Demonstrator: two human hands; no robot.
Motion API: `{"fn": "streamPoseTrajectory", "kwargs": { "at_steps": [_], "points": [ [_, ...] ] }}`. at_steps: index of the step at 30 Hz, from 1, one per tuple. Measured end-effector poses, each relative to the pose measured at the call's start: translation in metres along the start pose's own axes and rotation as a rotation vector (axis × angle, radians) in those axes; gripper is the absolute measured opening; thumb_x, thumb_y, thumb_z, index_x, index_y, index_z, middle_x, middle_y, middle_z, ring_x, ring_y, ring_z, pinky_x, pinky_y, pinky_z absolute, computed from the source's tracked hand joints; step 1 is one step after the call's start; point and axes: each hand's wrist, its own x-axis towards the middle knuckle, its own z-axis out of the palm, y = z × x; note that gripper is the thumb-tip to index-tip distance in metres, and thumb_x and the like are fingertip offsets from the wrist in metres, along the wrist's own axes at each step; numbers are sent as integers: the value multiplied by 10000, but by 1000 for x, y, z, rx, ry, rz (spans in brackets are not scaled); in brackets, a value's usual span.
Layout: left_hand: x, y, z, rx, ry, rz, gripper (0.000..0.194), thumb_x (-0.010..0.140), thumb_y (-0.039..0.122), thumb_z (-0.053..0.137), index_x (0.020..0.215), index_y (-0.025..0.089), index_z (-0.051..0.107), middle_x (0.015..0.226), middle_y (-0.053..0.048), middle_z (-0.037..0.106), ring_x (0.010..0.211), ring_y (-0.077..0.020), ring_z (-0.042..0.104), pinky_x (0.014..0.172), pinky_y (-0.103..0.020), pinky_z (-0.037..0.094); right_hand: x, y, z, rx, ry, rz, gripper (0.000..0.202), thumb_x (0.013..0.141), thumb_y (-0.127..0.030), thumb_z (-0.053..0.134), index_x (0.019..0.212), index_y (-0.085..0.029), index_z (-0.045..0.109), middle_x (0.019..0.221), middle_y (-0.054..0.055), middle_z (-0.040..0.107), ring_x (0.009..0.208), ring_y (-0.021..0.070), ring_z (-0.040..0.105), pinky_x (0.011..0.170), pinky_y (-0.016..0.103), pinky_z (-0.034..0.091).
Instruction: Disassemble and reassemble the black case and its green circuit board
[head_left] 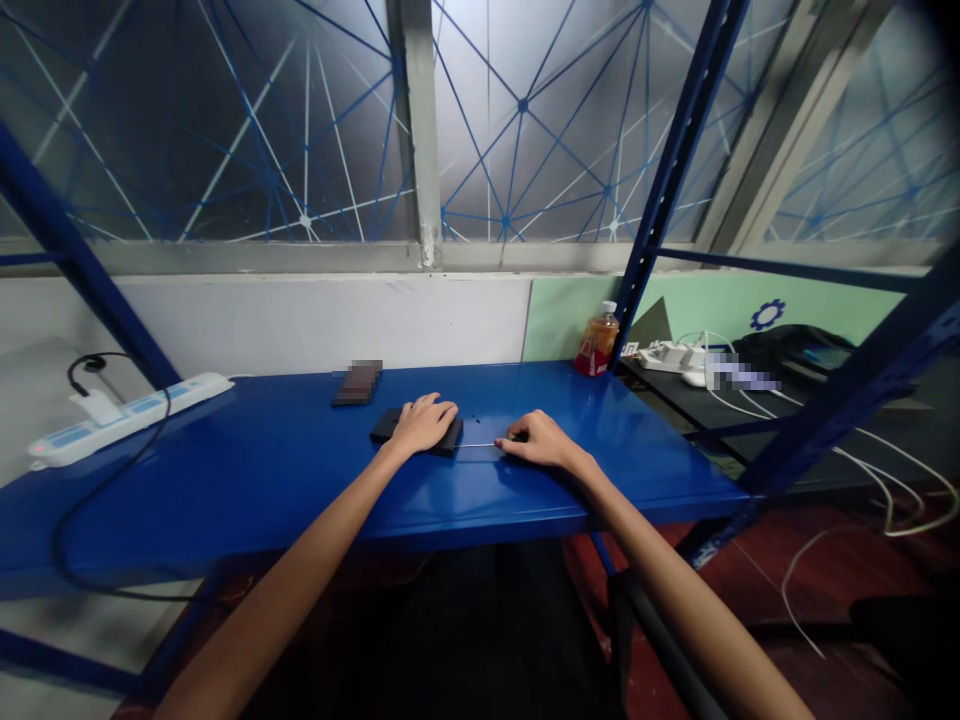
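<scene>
A flat black rectangular box (385, 424) lies on the blue table, its exact kind not clear. My left hand (424, 422) rests over it, fingers across the top and gripping it against the tabletop. In my right hand (541, 440), closed in a pinch, is a thin screwdriver (478, 445) held level. Its metal shaft points left and its tip meets the right side of the box. Most of the dark handle is hidden by the fingers. Tiny dark bits (477, 420), perhaps screws, lie just behind the shaft.
A dark blurred phone-like slab (358, 383) lies behind the box. A drink bottle (598, 340) stands at the back right corner by a blue post. On the left is a white power strip (135, 418) with a black cable. White cables (862, 460) hang at right.
</scene>
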Motion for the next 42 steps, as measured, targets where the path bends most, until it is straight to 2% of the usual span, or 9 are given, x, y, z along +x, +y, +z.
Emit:
{"fn": "streamPoseTrajectory", "kwargs": {
  "at_steps": [13,32,37,42],
  "points": [
    [-1,1,-1,35,-8,4,560,980,524,180,1255,307,617,1411,-107,509,1305,-319,443,1029,-529,337,1,1,1,3,-9,-2,502,850,-527,492,552,-143,620,496,-26,443,515,87,316,535,245,219],
    [-1,4,-2,59,-17,-10,517,986,488,209,1242,311,622,1403,-91,516,1281,-304,461,1019,-506,348,3,5,4,62,1,-11,500,842,-524,526,520,-144,567,478,-39,379,501,78,284,512,253,186],
    [-1,4,-1,56,-8,-15,509,986,484,217,1234,310,627,1389,-86,530,1283,-302,459,1022,-502,346,-2,3,2,40,23,-22,531,826,-608,543,558,-153,591,501,-27,461,513,84,328,527,252,206],
    [0,5,0,52,0,-34,492,987,468,236,1225,305,635,1377,-83,543,1274,-300,466,1026,-497,342,-16,-4,7,-54,101,-2,447,799,-631,593,757,-190,648,658,7,631,582,115,502,548,243,231]
  ]
}}
